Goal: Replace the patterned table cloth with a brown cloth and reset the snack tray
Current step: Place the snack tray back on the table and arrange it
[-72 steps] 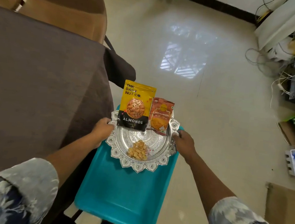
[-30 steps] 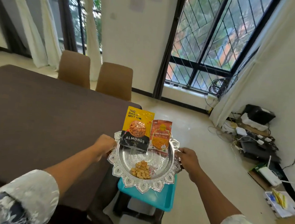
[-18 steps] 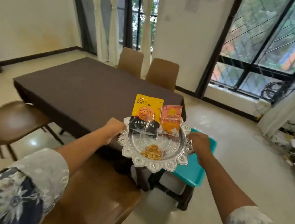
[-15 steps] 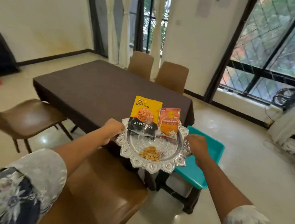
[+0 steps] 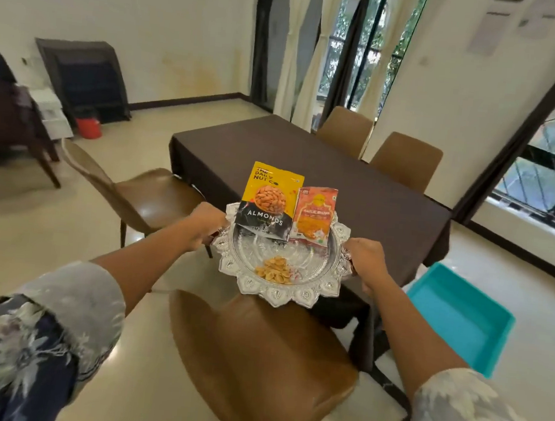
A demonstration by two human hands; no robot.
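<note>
A: Step in hand, as I read it: bring the snack tray [image 5: 277, 296] to the table [image 5: 274, 149] and set it on the brown cloth [image 5: 387, 206]. Where is it?

B: Centre of frame, in the air. It is above a brown chair [image 5: 256, 359], just short of the table's near corner.

A: Hands?

B: Left hand [image 5: 206, 219] is on the tray's left rim, right hand [image 5: 364, 261] on its right rim. Fingers [image 5: 204, 237] are curled round the edge on both sides. Both arms are stretched forward. Tray roughly level.

A: Load?

B: Almonds pouch [image 5: 270, 199] and orange packet [image 5: 314, 215] are propped against the far rim. Loose nuts [image 5: 274, 270] are heaped toward the near rim.

A: Then hold it level, since the pouches look ready to topple. Clear the chair back. Lower it flat rather than sliding it, so the cloth doesn't ruck. Let go only once it rests.

B: Noted. Teal tub [image 5: 461, 320] is at lower right, well apart.
</note>
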